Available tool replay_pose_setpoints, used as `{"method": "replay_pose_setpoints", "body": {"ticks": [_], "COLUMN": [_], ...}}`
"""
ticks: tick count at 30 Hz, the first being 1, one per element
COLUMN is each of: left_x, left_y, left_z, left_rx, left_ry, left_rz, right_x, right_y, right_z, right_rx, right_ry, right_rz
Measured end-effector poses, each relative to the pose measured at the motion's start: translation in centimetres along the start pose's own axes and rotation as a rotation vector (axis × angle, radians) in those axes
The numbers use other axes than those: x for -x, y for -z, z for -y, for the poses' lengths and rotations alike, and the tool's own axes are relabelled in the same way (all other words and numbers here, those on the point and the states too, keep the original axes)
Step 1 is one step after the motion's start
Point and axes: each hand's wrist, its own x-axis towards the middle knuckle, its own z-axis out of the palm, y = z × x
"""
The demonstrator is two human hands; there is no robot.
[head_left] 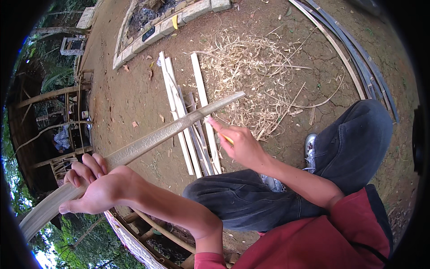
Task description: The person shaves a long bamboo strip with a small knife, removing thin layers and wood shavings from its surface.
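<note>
A long split bamboo strip (154,134) slants across the view from the lower left up to its tip near the middle. My left hand (101,188) is wrapped round its lower part, fingers over the far edge and thumb on the near side. My right hand (244,145) is closed round a slim tool with a yellow handle (228,139), just beside the strip near its far end. The index finger points toward the strip's edge. The tool's working end is hidden, so its kind cannot be made out.
Pale bamboo strips (179,112) lie on the dirt ground ahead. Curly shavings (251,67) are heaped right of them. Long curved strips (354,49) lie at the far right. A stone-edged bed (192,11) with a dark phone-like object (148,34) is at the back. My bent knees are at lower right.
</note>
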Motion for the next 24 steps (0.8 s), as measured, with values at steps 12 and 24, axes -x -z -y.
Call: {"method": "replay_pose_setpoints", "body": {"ticks": [12, 24], "left_x": [-0.1, 0.6], "left_y": [0.3, 0.3], "left_z": [-0.2, -0.6], "left_rx": [0.024, 0.032], "left_ry": [-0.001, 0.019], "left_rz": [0.048, 0.0], "right_x": [0.3, 1.0], "right_y": [-0.6, 0.2], "right_z": [1.2, 3.7], "right_rx": [-0.037, 0.05], "right_ry": [0.084, 0.115], "right_rz": [-0.015, -0.073]}}
